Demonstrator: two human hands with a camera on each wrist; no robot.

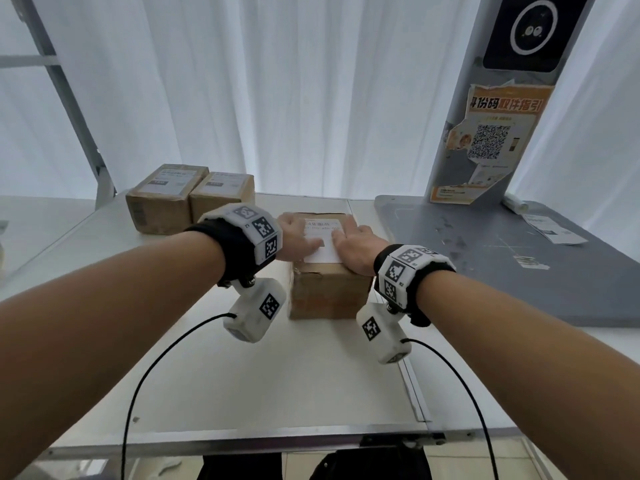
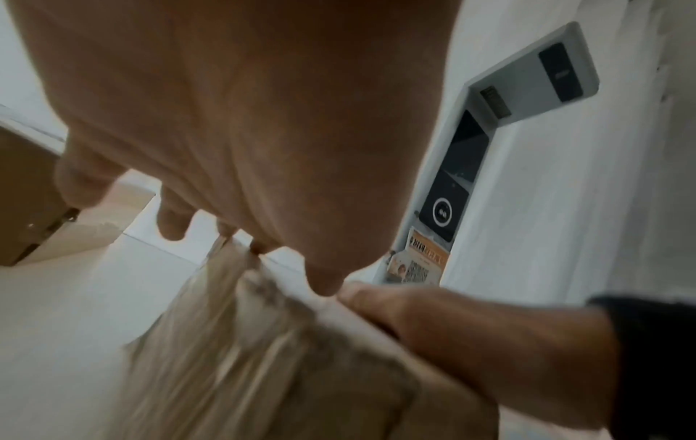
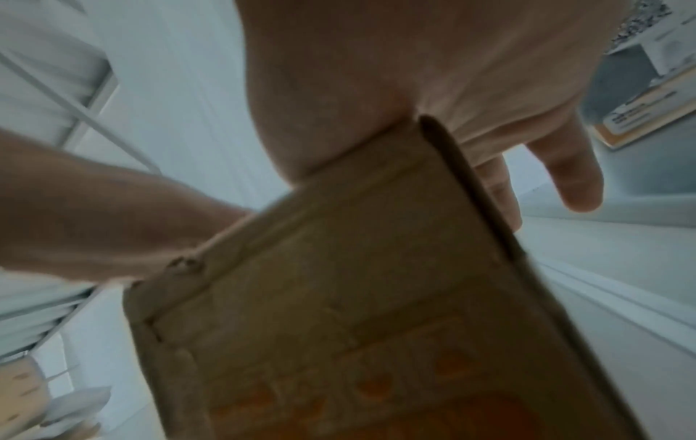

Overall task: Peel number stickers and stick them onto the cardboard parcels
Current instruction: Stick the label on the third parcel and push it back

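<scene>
A brown cardboard parcel point(image 1: 329, 292) stands mid-table with a white shipping label point(image 1: 323, 252) on its top. My left hand point(image 1: 298, 235) lies flat on the top's left part, its thumb reaching onto the label. My right hand point(image 1: 354, 244) presses flat on the right part, fingers straight toward the far edge. In the left wrist view the left hand point(image 2: 244, 119) hangs over the blurred parcel point(image 2: 263, 372), the right hand point(image 2: 433, 321) beside it. The right wrist view has the palm point(image 3: 433, 74) on the parcel's top edge point(image 3: 357, 297). I cannot make out a number sticker.
Two more labelled parcels point(image 1: 162, 199) point(image 1: 221, 194) sit side by side at the back left. A grey scanning platform point(image 1: 502, 271) with an upright post and orange poster point(image 1: 488, 140) fills the right. On it lie a printed paper sheet point(image 1: 554, 228) and a white roll point(image 1: 516, 204).
</scene>
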